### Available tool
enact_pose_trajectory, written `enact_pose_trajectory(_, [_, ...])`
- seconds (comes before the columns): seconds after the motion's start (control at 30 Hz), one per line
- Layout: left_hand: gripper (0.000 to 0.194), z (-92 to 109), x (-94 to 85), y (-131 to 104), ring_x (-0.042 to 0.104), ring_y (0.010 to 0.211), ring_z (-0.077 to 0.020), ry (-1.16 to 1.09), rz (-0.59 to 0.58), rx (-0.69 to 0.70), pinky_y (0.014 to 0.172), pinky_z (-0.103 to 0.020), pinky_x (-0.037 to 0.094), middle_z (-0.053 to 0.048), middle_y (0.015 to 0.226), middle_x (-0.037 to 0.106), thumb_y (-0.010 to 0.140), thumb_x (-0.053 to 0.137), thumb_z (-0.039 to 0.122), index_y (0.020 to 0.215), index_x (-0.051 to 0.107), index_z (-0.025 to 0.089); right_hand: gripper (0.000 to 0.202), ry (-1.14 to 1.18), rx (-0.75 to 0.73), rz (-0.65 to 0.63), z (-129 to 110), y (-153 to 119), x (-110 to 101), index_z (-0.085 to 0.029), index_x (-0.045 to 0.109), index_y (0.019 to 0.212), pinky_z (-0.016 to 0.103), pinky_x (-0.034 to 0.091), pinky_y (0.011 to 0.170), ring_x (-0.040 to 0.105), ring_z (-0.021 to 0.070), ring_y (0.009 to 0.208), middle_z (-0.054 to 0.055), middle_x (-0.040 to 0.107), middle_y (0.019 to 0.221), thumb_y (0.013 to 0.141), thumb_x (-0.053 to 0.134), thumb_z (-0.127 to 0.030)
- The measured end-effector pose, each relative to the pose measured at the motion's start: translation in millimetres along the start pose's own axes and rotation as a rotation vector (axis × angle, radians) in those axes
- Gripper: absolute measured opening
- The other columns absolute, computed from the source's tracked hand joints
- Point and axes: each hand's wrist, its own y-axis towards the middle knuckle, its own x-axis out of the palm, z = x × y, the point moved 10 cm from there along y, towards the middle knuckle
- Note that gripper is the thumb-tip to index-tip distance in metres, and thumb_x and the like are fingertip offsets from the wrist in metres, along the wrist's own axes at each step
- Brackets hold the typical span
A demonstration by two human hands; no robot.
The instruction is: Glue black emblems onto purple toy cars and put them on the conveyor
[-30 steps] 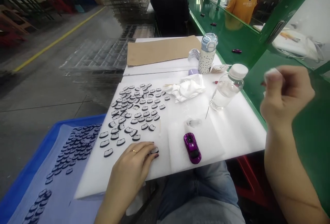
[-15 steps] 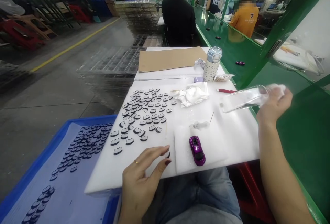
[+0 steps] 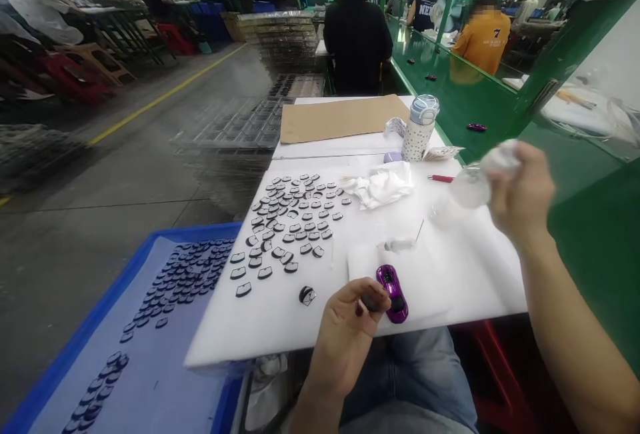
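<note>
My left hand (image 3: 357,327) is at the front of the white table, fingers curled and thumb apart from the fingertips. Its fingertips overlap the left side of a shiny purple toy car (image 3: 393,294); whether they touch it I cannot tell. A small dark curved piece (image 3: 307,296) lies on the table left of that hand. Raised over the right side, my right hand (image 3: 523,187) grips a clear plastic bottle (image 3: 471,186), blurred by motion, with something white at its upper end. Several similar dark-edged curved pieces (image 3: 295,226) are spread over the table's left half.
A blue tray (image 3: 150,237) with many dark pieces stands lower left. On the table are crumpled white tissue (image 3: 383,184), a red pen (image 3: 441,179), a dotted tumbler (image 3: 419,137) and cardboard (image 3: 343,119). A green conveyor (image 3: 457,101) runs along the right; a person in black (image 3: 357,41) sits ahead.
My left hand has let go of the small dark piece, which now lies on the table, and has moved right to the car. The right hand has turned the bottle and moved slightly left.
</note>
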Motion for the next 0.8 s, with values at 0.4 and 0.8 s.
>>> enact_pose_trajectory(0.4, [0.024, -5, 4.0, -1, 0.071, 0.077, -0.0087, -0.029, -0.055, -0.039, 0.076, -0.013, 0.056, -0.002, 0.084, 0.078, 0.072, 0.087, 0.038, 0.090, 0.081, 0.022, 0.005, 0.276, -0.221, -0.241, -147, -106, 32, -0.018, 0.065, 0.091, 0.022, 0.047, 0.048, 0.057, 0.0102, 0.055, 0.000, 0.060, 0.069, 0.095, 0.063, -0.019])
enact_pose_trajectory(0.8, [0.018, -7, -1.1, -8, 0.068, 0.070, -0.0091, 0.043, 0.035, -0.061, 0.070, -0.014, 0.055, -0.002, 0.077, 0.077, 0.070, 0.089, 0.032, 0.085, 0.081, 0.023, 0.013, 0.114, -0.512, -0.599, -190, -145, 44, -0.015, 0.065, 0.102, 0.028, 0.045, 0.052, 0.054, 0.0129, 0.059, 0.000, 0.054, 0.068, 0.094, 0.055, -0.013])
